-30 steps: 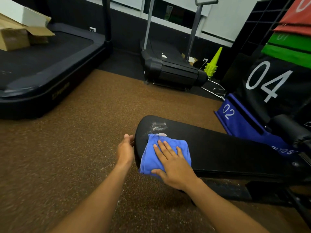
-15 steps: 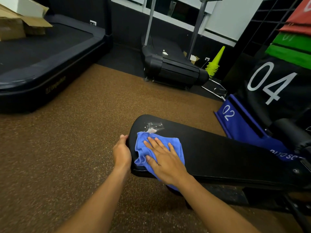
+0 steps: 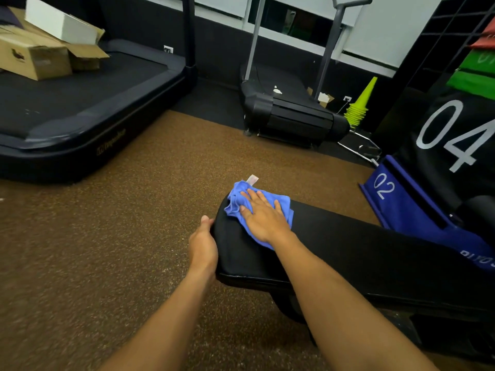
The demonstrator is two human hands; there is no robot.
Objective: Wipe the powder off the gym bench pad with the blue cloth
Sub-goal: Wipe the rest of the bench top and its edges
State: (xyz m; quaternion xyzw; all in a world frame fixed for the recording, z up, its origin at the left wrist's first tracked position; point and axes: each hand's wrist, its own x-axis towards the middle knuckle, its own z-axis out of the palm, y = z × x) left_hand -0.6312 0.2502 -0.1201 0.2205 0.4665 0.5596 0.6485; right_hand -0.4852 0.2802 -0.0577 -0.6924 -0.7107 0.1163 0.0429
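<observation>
The black gym bench pad (image 3: 348, 253) runs from the centre to the right edge of the head view. A blue cloth (image 3: 235, 199) with a white tag lies bunched on the pad's far rounded end. My right hand (image 3: 263, 218) presses flat on the cloth, fingers spread. My left hand (image 3: 203, 245) grips the pad's left edge, thumb on top. The cloth covers the spot where the white powder lay, so no powder shows on the pad.
A large treadmill (image 3: 80, 108) with cardboard boxes (image 3: 40, 52) stands at the left. A curved treadmill (image 3: 289, 111) sits at the back, beside stacked yellow-green cones (image 3: 359, 108). Numbered soft boxes (image 3: 442, 145) crowd the right. Brown speckled floor (image 3: 107, 236) surrounds the bench, with scattered white specks.
My right hand has pushed the cloth forward along the pad to its far end, over the powder patch. The left hand has kept its grip on the pad's edge.
</observation>
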